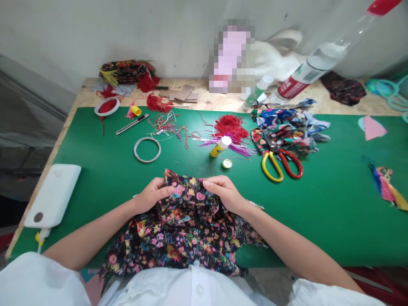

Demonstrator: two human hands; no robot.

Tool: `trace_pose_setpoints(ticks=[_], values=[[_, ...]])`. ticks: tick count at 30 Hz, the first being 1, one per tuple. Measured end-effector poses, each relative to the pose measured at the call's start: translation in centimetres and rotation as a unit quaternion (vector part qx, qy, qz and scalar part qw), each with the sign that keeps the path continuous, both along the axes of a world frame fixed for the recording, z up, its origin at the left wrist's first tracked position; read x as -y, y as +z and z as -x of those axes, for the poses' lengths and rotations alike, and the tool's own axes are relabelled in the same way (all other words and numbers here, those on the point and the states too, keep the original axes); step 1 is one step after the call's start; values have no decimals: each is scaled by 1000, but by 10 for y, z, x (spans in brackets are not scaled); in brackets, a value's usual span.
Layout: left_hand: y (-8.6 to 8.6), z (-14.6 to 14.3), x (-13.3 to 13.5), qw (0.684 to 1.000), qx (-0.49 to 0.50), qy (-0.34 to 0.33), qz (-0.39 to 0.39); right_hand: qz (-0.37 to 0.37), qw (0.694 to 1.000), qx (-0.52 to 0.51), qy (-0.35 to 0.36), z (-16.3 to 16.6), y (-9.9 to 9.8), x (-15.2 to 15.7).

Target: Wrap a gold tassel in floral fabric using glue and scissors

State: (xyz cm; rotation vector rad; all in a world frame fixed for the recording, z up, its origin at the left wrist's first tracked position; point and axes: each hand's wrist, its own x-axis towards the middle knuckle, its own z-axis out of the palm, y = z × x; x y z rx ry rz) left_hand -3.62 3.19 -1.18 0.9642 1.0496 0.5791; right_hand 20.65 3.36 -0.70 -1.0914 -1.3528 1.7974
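Note:
A black floral fabric (181,229) lies bunched at the near edge of the green mat, its upper part lifted between my hands. My left hand (154,195) grips the fabric's upper left side, thumb on top. On the upper right side my right hand (226,192) pinches the same fabric, fingers behind it. Just beyond stands a yellow glue stick (220,146), with its round cap (227,163) beside it. Scissors (280,165) with one yellow and one red handle rest to the right, blades over a pile of patterned fabric scraps (287,127).
A white power bank (54,195) with a cable lies at left. Farther back are a tape ring (147,149), a utility knife (132,124), red threads (231,127) and a tall plastic bottle (306,72). A colourful tassel (387,185) lies at right on the green mat (334,212).

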Motion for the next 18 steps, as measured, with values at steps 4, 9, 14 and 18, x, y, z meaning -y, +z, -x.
trace_pose_setpoints(ticks=[4,9,14,18], values=[[-2,2,1,1000,-3,-8,-3,-4,999,17,-33,2,0,0],[-8,1,2,999,26,43,-1,-17,1000,8,23,0,3,-2],[-2,-3,0,995,51,78,27,3,1000,-5,23,-2,1,-2],[1,-4,-1,996,44,67,31,20,1000,-9,0,-4,-3,-2]])
